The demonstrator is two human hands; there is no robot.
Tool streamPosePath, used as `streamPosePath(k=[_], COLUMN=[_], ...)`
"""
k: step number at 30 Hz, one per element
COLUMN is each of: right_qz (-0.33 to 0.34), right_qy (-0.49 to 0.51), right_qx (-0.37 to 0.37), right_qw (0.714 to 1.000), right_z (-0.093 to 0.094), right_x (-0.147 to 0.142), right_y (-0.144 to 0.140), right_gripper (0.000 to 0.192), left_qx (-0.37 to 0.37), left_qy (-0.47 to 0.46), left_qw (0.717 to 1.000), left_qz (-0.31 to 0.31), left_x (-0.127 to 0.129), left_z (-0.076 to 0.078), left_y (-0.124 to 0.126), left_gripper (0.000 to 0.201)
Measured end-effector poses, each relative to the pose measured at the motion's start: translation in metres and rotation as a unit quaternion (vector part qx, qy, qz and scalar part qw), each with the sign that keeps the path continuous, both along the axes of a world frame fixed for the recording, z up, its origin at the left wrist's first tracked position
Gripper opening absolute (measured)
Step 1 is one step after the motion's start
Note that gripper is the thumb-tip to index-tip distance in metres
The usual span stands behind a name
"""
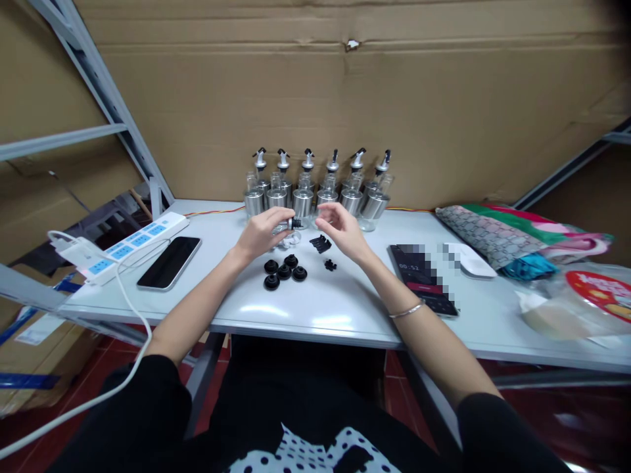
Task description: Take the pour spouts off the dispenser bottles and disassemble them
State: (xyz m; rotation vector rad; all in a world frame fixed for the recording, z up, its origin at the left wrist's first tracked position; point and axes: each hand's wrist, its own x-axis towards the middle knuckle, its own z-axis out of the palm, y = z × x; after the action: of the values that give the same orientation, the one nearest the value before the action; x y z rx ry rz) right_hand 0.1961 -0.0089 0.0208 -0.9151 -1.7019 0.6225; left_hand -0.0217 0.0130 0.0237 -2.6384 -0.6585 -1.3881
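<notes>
While a small glass bottle (284, 228) is being clasped in the left hand (261, 233), the right hand (340, 230) is being held released, its grip empty.

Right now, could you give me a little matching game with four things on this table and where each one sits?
Things:
1. black caps
2. dark phone
3. bottles with spouts
4. power strip

Places:
A. in a row at the back by the cardboard
B. far left edge, with blue sockets
C. clustered just below the left hand
D. lying flat between the power strip and the caps

Pairs: 1-C, 2-D, 3-A, 4-B
</notes>
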Motion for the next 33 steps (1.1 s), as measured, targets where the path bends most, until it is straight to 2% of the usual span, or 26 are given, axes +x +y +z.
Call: streamPosePath(k=[3, 7, 10, 15, 19, 22, 29, 33], right_qz=[0.077, 0.136, 0.136, 0.121, 0.085, 0.07, 0.022, 0.01], right_qy=[0.016, -0.002, 0.018, 0.054, 0.012, -0.023, -0.113, -0.165], right_qx=[-0.106, -0.135, -0.131, -0.115, -0.072, -0.038, 0.071, 0.152], right_qw=[0.991, 0.981, 0.982, 0.984, 0.994, 0.997, 0.991, 0.974], right_z=[0.003, 0.008, 0.008, 0.003, 0.001, 0.003, 0.008, 0.006], right_x=[-0.005, -0.014, -0.015, -0.016, -0.016, -0.015, -0.014, -0.016], right_y=[-0.003, -0.012, -0.013, -0.009, -0.01, -0.012, -0.017, -0.017], right_gripper=[0.039, 0.041, 0.039, 0.037, 0.029, 0.024, 0.012, 0.006], left_qx=[0.066, 0.095, 0.099, 0.059, 0.031, -0.005, -0.146, -0.282], left_qy=[0.026, 0.039, 0.04, 0.031, 0.015, -0.018, -0.068, -0.092], left_qw=[0.997, 0.995, 0.994, 0.998, 0.998, 0.998, 0.985, 0.952], left_qz=[-0.009, -0.008, -0.014, -0.019, -0.046, -0.059, -0.057, -0.076], left_x=[0.006, 0.01, 0.01, 0.008, 0.008, 0.009, 0.01, 0.008], left_z=[-0.004, -0.008, -0.009, -0.006, -0.005, -0.005, 0.001, 0.006], left_y=[-0.005, -0.008, -0.007, -0.006, -0.004, -0.004, -0.01, -0.011], left_gripper=[0.022, 0.023, 0.022, 0.021, 0.023, 0.026, 0.031, 0.038])
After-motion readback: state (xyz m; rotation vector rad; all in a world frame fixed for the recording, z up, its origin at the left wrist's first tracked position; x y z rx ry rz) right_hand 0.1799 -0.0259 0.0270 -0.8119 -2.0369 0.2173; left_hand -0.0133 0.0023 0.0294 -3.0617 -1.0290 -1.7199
